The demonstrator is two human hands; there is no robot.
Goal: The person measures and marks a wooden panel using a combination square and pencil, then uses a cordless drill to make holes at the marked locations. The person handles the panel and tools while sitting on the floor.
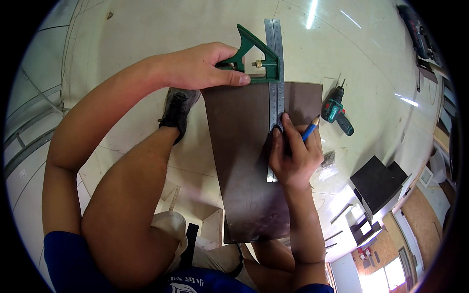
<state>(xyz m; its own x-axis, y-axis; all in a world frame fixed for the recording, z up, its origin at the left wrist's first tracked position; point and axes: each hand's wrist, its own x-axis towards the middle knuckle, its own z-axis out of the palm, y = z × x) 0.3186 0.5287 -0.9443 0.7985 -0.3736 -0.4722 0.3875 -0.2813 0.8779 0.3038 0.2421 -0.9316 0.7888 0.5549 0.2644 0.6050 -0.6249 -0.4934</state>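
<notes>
A dark brown board (244, 161) lies lengthwise in front of me. Across its far edge sits a combination square with a green head (271, 73), and its steel rule (276, 100) runs down over the board toward me. My left hand (215, 66) is closed on the green head, thumb along its near side by the board's edge. My right hand (299, 154) presses fingertips on the rule near its lower part. A blue pencil (309, 130) is tucked between the right hand's fingers, its sharpened tip pointing up and away from the board.
A green and black cordless drill (336, 108) lies on the pale tiled floor just right of the board. A small clear plastic bag (329, 163) rests near my right hand. Farther right stands a black panel (376, 183). My shoe (177, 110) is left of the board.
</notes>
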